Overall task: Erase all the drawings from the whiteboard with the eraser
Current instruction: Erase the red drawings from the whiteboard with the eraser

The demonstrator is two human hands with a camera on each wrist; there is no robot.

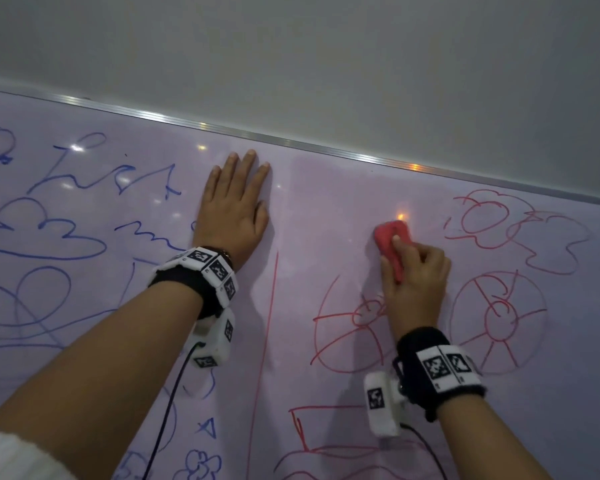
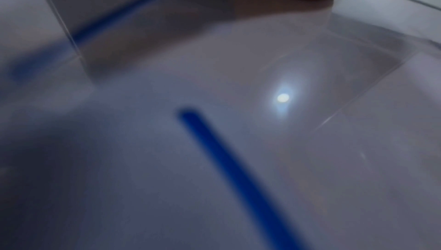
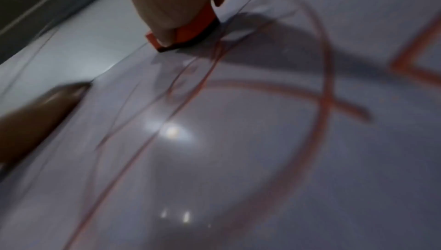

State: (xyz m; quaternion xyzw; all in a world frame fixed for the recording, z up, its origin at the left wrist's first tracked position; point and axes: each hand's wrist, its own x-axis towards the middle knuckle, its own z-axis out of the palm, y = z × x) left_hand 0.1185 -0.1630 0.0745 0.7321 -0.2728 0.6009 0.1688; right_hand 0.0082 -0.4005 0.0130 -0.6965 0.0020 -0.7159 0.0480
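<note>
A pale grey wall rises behind the whiteboard (image 1: 326, 209), whose metal frame (image 1: 291, 144) runs slantwise across the top of the head view. The board is glossy and catches small ceiling lights.

The right hand (image 1: 414, 282) has its grip curled around the red eraser (image 1: 392, 244), fingers over its back and thumb along its side, pressing it against the board. In the right wrist view the eraser (image 3: 188, 31) sits flat on the surface, its dark pad down, right at the edge of a red curve. The left hand (image 1: 234, 206) lies flat on the board with fingers straight and slightly spread, holding nothing; it looks like a brace.

As for progress, only a patch reads as wiped: the band between the two hands and up toward the frame is bare, with a faint pinkish haze. Nearly everything else remains. To the right of the eraser are red flower shapes (image 1: 520, 230) and a spoked wheel (image 1: 497, 320); below the hand a second red wheel (image 1: 350, 327) and a boxy red sketch (image 1: 312, 431). A long red line (image 1: 269, 341) divides the board. Left of it, the blue drawings (image 1: 45, 230) look untouched: clouds, scribbles, a heart, small flowers near the bottom edge. I judge the job barely begun, with the red side in hand and the blue side wholly left.
</note>
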